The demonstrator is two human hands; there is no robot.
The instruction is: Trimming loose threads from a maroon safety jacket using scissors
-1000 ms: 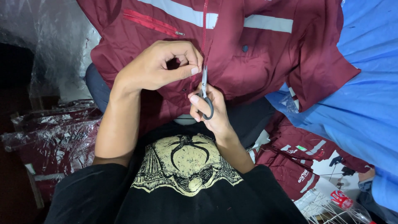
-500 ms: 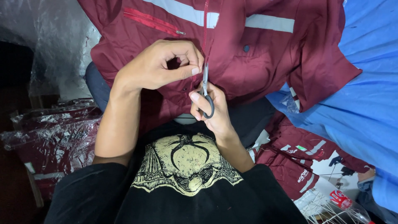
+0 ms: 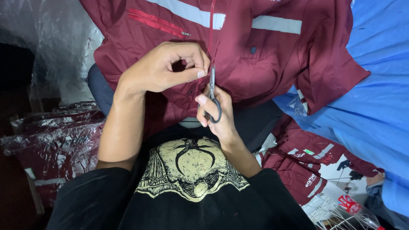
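I'm curling my left hand (image 3: 164, 68) to pinch one maroon jacket (image 3: 255, 55) mid-frame, my right hand (image 3: 217, 113) gripping one pair of scissors (image 3: 212, 96) upright.

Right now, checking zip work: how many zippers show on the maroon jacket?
2: a slanted pocket zipper upper left on the maroon jacket, and the front zipper running down toward the scissors. Others may be hidden.

Person in a black short-sleeved cotton T-shirt (image 3: 128, 204)

A pale yellow winged graphic print (image 3: 191, 168) covers the chest; both forearms are bare below the short sleeves, and the left hand (image 3: 164, 68) and right hand (image 3: 217, 113) wear no gloves or rings.
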